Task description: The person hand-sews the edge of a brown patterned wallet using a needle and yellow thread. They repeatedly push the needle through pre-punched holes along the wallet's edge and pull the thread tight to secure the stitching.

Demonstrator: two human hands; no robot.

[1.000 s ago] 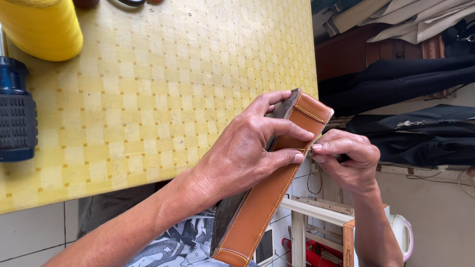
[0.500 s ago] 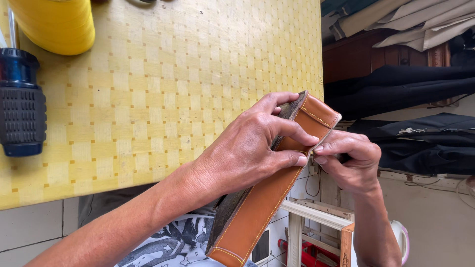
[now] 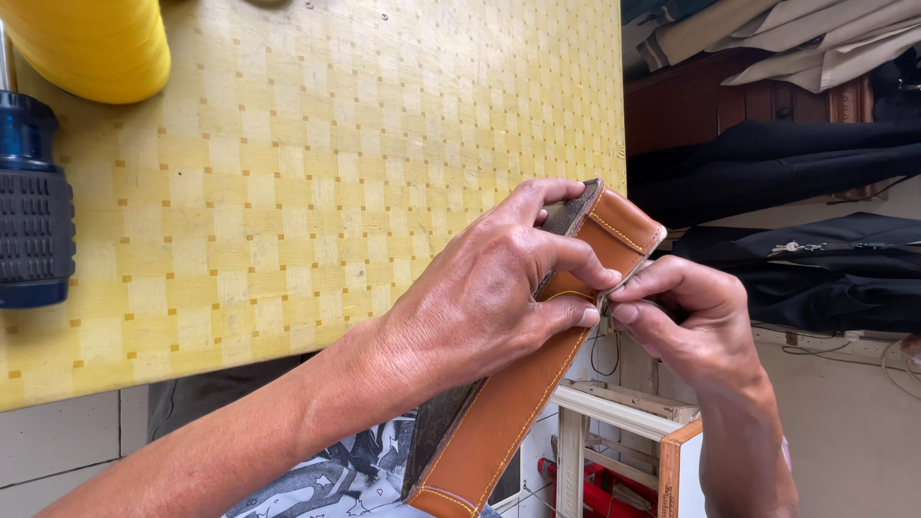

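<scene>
1. At the far left, a dark blue ribbed tool handle [image 3: 34, 216] rests on the yellow woven-pattern table [image 3: 317, 163], with a yellow thread spool [image 3: 91, 43] just behind it at the top edge. Both sit well apart from the hands, so they pose little risk (unless an elbow swings wide and knocks one off the table).

2. The left hand [image 3: 480, 297] is closed around the tan leather strap piece [image 3: 508, 412], thumb over the top and fingers wrapped across the stitched face. The piece hangs off the table's near edge, tilted, its upper end by the table corner and its lower end down by the person's lap. My guess is that the hold is one-sided: if those fingers relax, the long lower part could swing or slide down out of hand.

3. The right hand [image 3: 686, 321] is pinched nearly closed, thumb and forefinger tips meeting at the strap's edge just beside the left fingertips. What it pinches is too small to tell (perhaps a thread or needle). A pull at a bad angle could, I judge, pucker the yellow stitching or prick the left fingers, which lie right against it.

4. To the right, dark folded garments [image 3: 815, 240] and a wooden frame [image 3: 624, 422] lie below; anything small dropped there would be hard to find.
</scene>
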